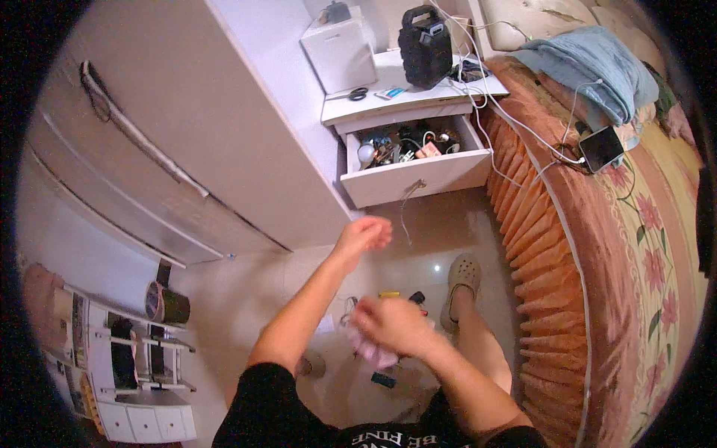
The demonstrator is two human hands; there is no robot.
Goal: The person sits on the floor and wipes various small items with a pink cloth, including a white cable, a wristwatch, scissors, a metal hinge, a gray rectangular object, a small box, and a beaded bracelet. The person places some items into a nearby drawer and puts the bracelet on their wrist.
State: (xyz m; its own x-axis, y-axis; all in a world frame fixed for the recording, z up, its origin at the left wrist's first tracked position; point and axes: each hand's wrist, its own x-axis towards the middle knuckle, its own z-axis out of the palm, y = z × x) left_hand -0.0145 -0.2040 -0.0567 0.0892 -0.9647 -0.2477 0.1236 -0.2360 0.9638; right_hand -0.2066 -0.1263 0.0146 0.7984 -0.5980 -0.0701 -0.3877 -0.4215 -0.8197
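Observation:
My right hand is closed on a crumpled pale pink cloth, which hangs below the fingers over the floor. My left hand is raised in front of the drawer, its fingers curled in and slightly blurred, with nothing visible in them. An open white drawer beyond it is packed with small items, among them a light bulb and a white plug. Small things lie on the floor around my right hand: a yellow object, a black object and a dark flat piece.
On the nightstand top are scissors, a black speaker-like box and a white box. White cables run to a phone on the bed. A wardrobe stands at left, a basket beyond it.

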